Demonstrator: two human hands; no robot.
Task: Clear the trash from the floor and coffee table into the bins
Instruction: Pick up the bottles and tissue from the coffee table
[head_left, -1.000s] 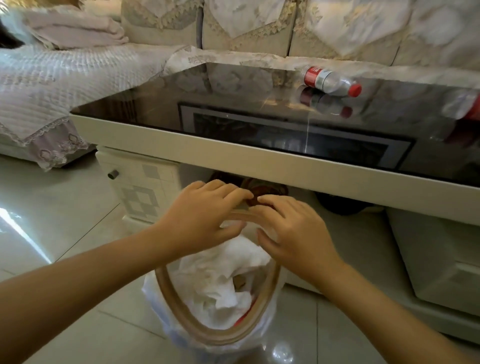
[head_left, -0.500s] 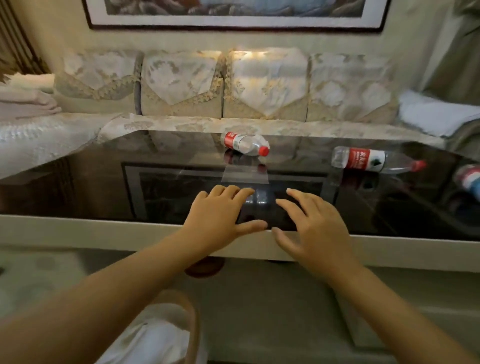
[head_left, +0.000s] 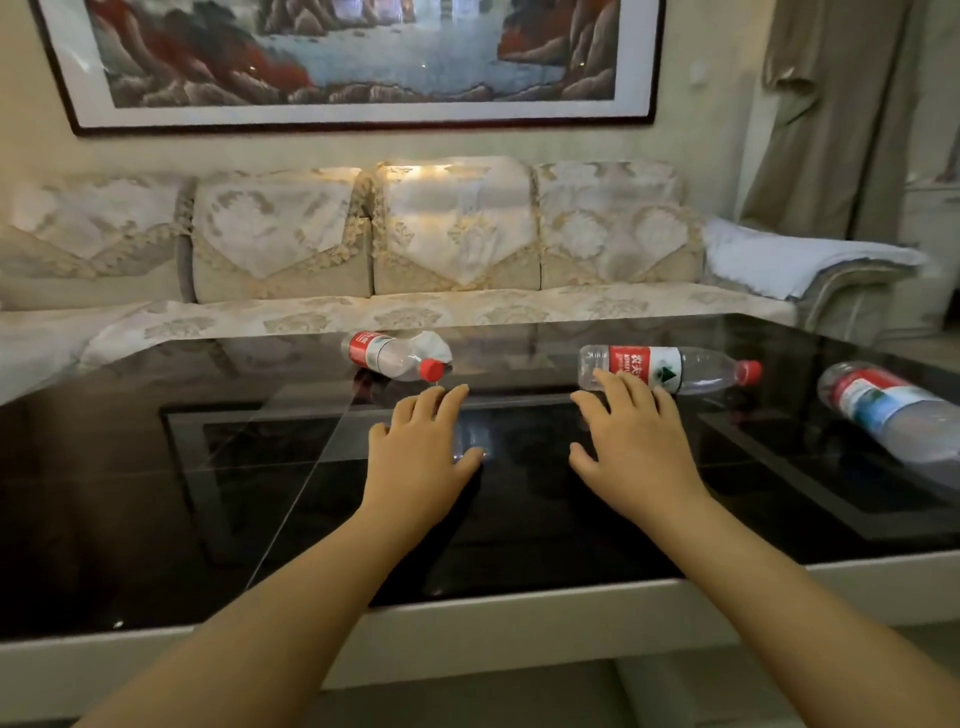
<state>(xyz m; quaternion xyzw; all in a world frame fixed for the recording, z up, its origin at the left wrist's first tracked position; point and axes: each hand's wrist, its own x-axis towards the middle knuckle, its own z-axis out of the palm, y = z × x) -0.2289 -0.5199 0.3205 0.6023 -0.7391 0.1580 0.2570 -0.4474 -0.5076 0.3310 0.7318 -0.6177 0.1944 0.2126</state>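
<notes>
While both hands reach over the black glass coffee table (head_left: 156, 519), empty with fingers spread, the right hand (head_left: 631, 441) nears a plastic water bottle (head_left: 670, 368); left hand (head_left: 423, 441) nears a crushed bottle (head_left: 395, 356); grasping comes next

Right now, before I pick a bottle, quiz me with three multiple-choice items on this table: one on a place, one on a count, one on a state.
1. Where does the crumpled tissue lie?
A. against the small bottle
B. on the sofa
C. under the right hand

2. How many plastic bottles lie on the coffee table?
A. one
B. two
C. three

3. How is the left hand?
A. open, holding nothing
B. gripping a bottle
C. clenched in a fist

Answers: 1 A, the tissue touches that bottle's far side. 2 C, counting the middle bottle and the large bottle. 3 A, its fingers are spread.
</notes>
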